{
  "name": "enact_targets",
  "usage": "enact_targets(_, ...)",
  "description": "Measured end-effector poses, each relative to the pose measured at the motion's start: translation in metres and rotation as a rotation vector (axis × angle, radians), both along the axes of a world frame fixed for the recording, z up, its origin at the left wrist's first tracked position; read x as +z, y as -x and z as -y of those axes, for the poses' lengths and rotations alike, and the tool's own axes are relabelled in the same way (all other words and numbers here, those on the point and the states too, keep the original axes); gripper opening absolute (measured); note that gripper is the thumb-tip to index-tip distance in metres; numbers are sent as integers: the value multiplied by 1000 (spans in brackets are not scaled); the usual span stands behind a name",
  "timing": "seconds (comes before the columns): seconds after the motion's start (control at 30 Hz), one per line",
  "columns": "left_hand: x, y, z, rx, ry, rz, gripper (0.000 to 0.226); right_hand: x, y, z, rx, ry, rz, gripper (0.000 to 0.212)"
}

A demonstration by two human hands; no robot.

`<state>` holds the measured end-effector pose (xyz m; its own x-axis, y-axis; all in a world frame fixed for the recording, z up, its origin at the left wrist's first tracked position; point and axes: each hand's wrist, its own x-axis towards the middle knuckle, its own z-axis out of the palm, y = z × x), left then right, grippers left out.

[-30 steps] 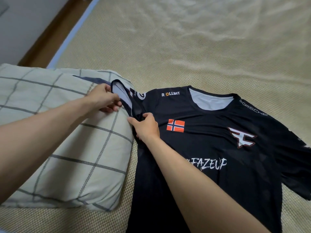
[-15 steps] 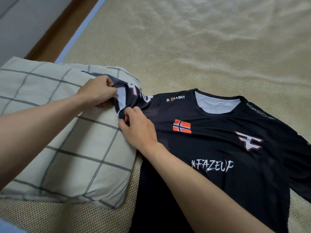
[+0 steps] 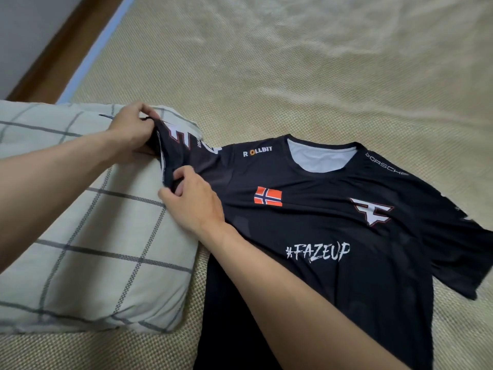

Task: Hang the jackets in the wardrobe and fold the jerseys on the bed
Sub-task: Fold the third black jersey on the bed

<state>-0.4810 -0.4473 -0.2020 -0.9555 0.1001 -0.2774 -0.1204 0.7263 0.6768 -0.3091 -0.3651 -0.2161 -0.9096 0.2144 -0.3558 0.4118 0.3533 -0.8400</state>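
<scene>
A black jersey (image 3: 333, 236) with a flag patch, white lettering and a red-and-white emblem lies face up on the bed (image 3: 293, 76). Its left sleeve is stretched over the edge of a pillow. My left hand (image 3: 130, 129) pinches the top corner of that sleeve's hem. My right hand (image 3: 192, 198) pinches the lower corner of the same hem, just below. The jersey's lower part runs out of view at the bottom, partly under my right forearm.
A cream pillow (image 3: 88, 249) with grey check lines lies left of the jersey, under the sleeve. The bed wears a woven tan mat. At the upper left are the bed's pale blue edge (image 3: 98, 46), a brown wooden strip and a grey floor.
Both hands have pulled the sleeve out to the left over the pillow, unrolling it so its printed logo shows. My left hand shifted up to the hem's top corner.
</scene>
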Motion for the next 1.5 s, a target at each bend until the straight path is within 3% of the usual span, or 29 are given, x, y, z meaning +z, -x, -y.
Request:
enact_targets(0.1, 14, -18, -18, -2, -303, 207, 27, -1, -13, -15, -87, 109, 9, 51)
enact_targets(0.27, 49, -70, -93, -204, -496, 345, 16, 12, -32, -71, -406, 406, -28, 96)
enact_targets(0.37, 76, -112, -155, -386, -568, 407, 14, 23, -68, -106, -525, 391, -138, 100)
enact_targets(0.43, 87, -142, -201, -533, -573, 463, 15, 30, -95, -131, -635, 309, -185, 87)
enact_targets(0.53, 99, -195, -273, -812, -472, 563, 6, 39, -138, -185, -918, 172, -264, 40)
enact_targets(0.63, 107, -234, -336, -1010, -402, 559, 9, 38, -198, -247, -1133, 217, -366, 4)
enact_targets(0.77, 74, -239, -388, -1010, -276, 377, 12, 15, -290, -308, -1317, 335, -257, 10)
enact_targets(0.87, 13, -210, -382, -1076, 161, 4, 22, -24, -343, -332, -1343, 279, -7, 12)
enact_targets(0.93, -28, -191, -367, -1150, 479, -40, 38, -52, -364, -340, -1347, 299, 117, 14)
enact_targets(1.0, -56, -177, -357, -1107, 596, -35, 52, -74, -374, -345, -1374, 342, 146, 11)
enact_targets(1.1, -71, -165, -360, -1020, 631, -176, 62, -91, -370, -354, -1441, 360, 62, 20)
enact_targets(1.2, -72, -157, -376, -1051, 687, -308, 55, -106, -359, -369, -1459, 113, 2, 27)
enact_targets(1.27, -73, -153, -387, -1005, 633, -204, 51, -114, -353, -376, -1464, -42, 3, 38)
enact_targets(1.33, -75, -151, -391, -973, 583, -98, 44, -118, -348, -380, -1477, -126, 0, 31)
enact_targets(1.43, -80, -141, -387, -969, 524, -61, 30, -116, -347, -383, -1554, -203, -25, 26)
enact_targets(1.5, -80, -133, -379, -875, 386, -62, 23, -116, -346, -388, -1561, -238, -47, 27)
